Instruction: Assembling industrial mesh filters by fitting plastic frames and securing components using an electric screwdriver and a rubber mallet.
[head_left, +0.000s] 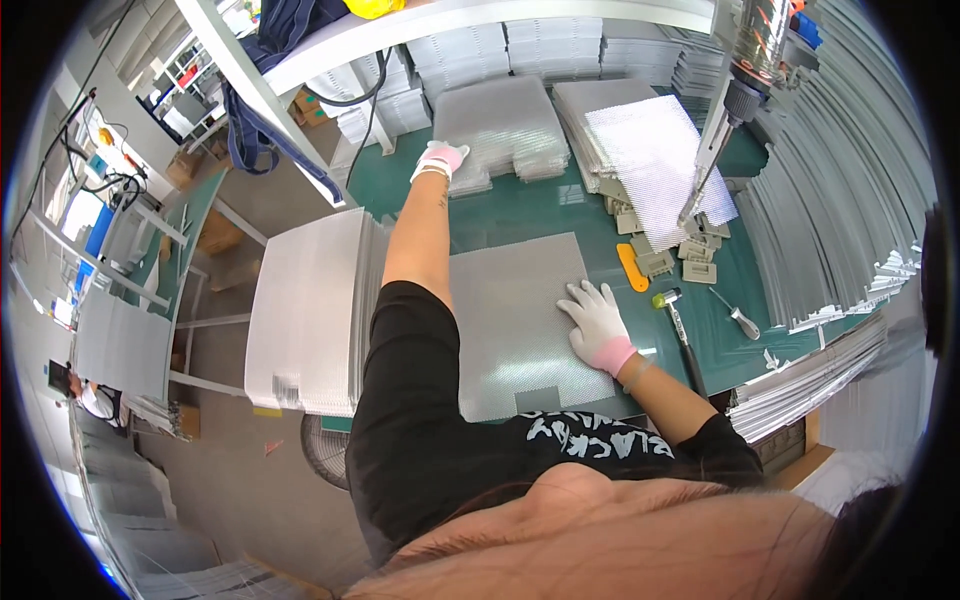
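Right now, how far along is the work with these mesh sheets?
Early in a cycle, it seems. One mesh sheet lies flat on the green mat under the right hand. The left hand reaches to the sheet stack behind. The grey clips, mallet and screwdriver lie untouched.

The surface (560,205) is a matt green mat with a faint sheen. On it lies a grey mesh sheet (515,320), finely textured and dull, under the right hand (598,325) in a white knit cloth glove with a pink cuff. Right of the sheet, a hammer (680,335) shows a black handle and yellow-green plastic head, beside an orange plastic piece (631,267).
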